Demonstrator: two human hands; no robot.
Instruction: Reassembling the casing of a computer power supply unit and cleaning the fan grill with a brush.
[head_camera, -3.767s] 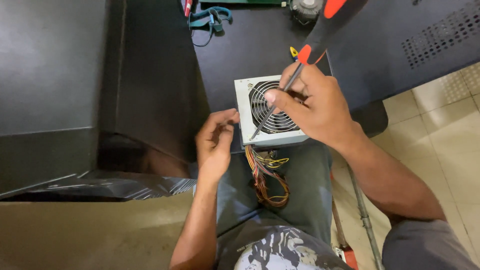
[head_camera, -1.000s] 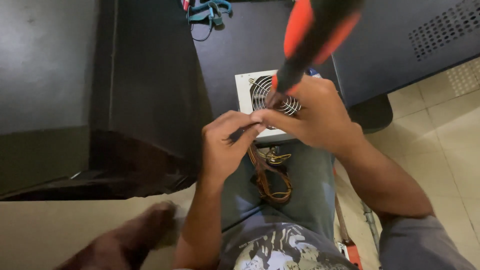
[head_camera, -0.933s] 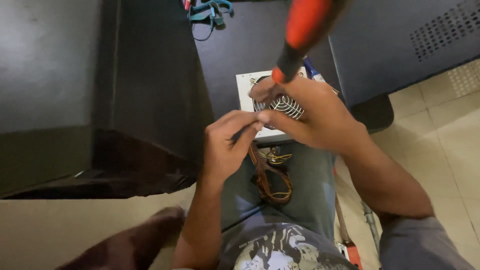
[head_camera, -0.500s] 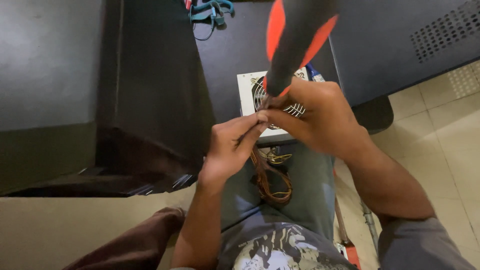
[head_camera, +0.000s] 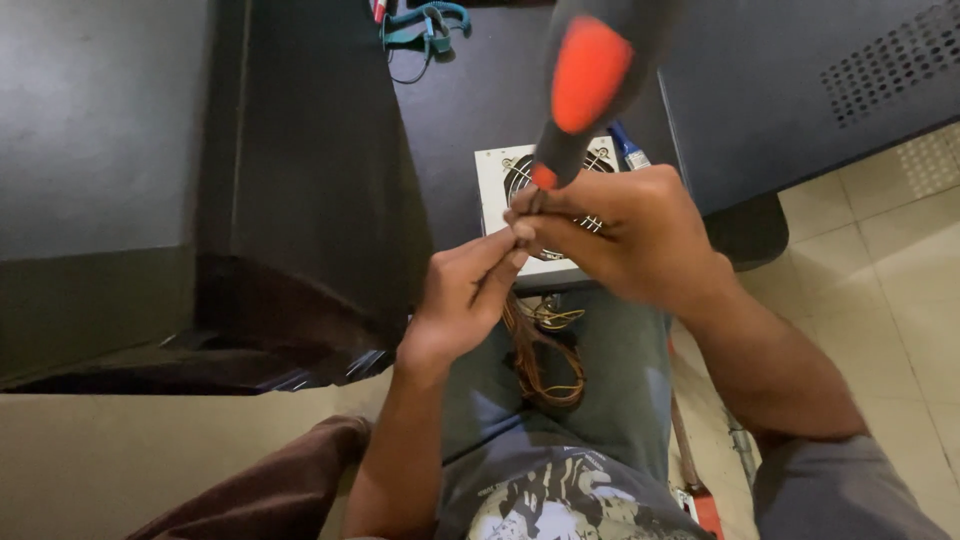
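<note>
1. Screwdriver with black-and-orange plastic handle (head_camera: 585, 85) stands nearly upright, handle blurred and close to the camera, shaft end pointing down into the fingers of both hands.
2. Right hand (head_camera: 630, 235) is curled closed around the lower end of the screwdriver, just under the orange collar.
3. Left hand (head_camera: 462, 300) has its fingers pressed together, tips meeting the right hand's fingertips at the tool's tip; whether it pinches anything small I cannot tell.
4. Grey metal box-shaped power supply with a round wire fan grille (head_camera: 500, 175) sits directly beneath the hands, resting on the person's lap at the edge of the desk, mostly hidden by the hands.
5. Bundle of orange, yellow and brown wires (head_camera: 540, 360) hangs from the box down over grey trousers.
6. Dark matte desk top (head_camera: 450, 110) lies behind the box; a teal strap with a coiled cord (head_camera: 425, 22) is at its far edge.
7. Large black computer case panel (head_camera: 300, 160) stands left; another dark panel with vent holes (head_camera: 880, 65) right.
8. Beige tiled floor (head_camera: 890, 260) right.
</note>
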